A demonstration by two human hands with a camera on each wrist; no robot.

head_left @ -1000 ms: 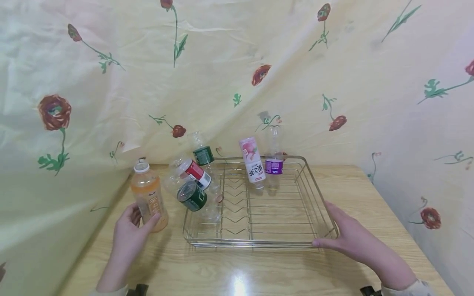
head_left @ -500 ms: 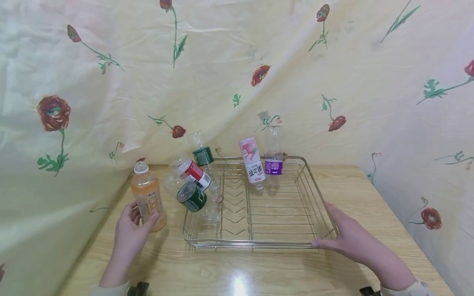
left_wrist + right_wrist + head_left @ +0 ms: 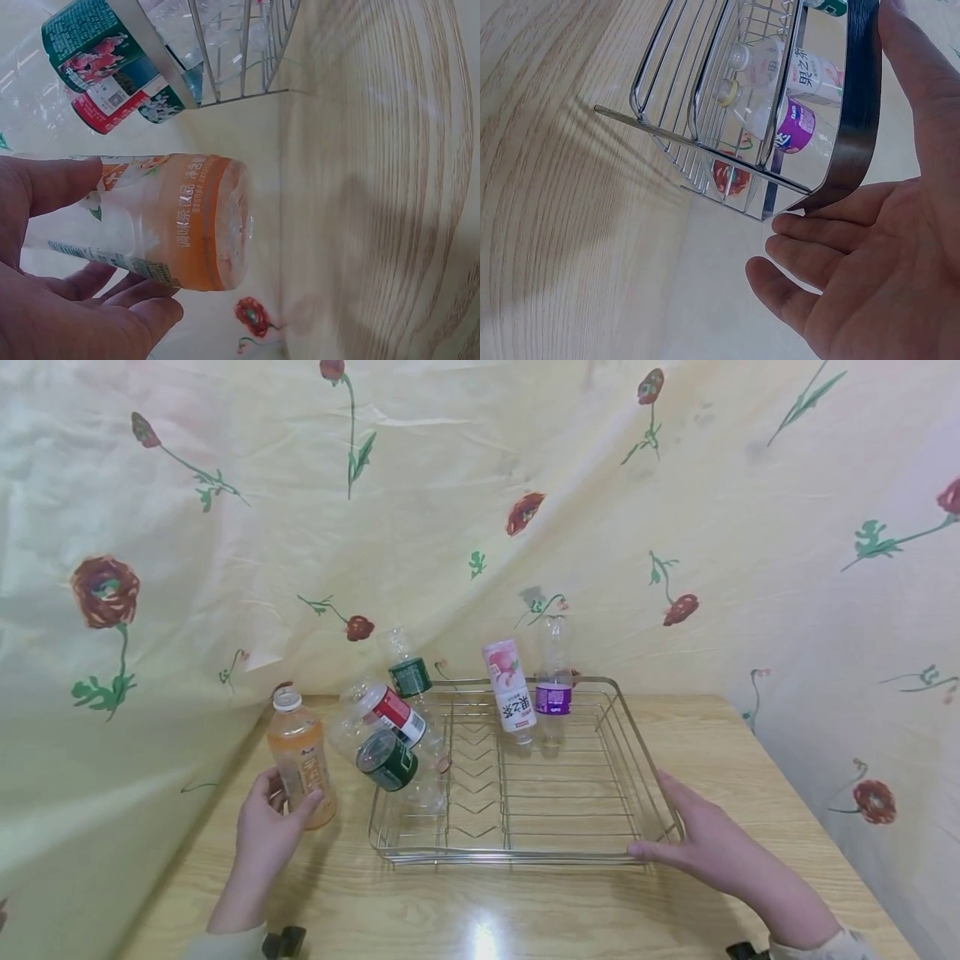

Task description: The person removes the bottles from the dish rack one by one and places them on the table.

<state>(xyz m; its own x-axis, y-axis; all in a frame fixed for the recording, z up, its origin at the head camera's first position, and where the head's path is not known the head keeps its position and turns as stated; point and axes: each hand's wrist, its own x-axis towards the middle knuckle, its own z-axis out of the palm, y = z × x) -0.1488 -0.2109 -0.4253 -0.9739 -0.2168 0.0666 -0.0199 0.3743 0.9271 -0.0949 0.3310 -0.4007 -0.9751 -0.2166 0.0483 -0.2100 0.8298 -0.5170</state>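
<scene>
Metal wire rack [image 3: 465, 858] on a wood worktop [image 3: 577, 906]: a right hand [image 3: 692, 828], loosely spread, touches its near corner while the left hand [image 3: 268, 822] curls around an orange bottle [image 3: 302, 752] beside it. Farther back, more bottles [image 3: 553, 700] lean in the rack.

Pink bottle [image 3: 817, 82], upper right of the right wrist view: 果之茶. Orange bottle [image 3: 176, 221], left of centre in the left wrist view: 调味茶饮品, sideways.
</scene>
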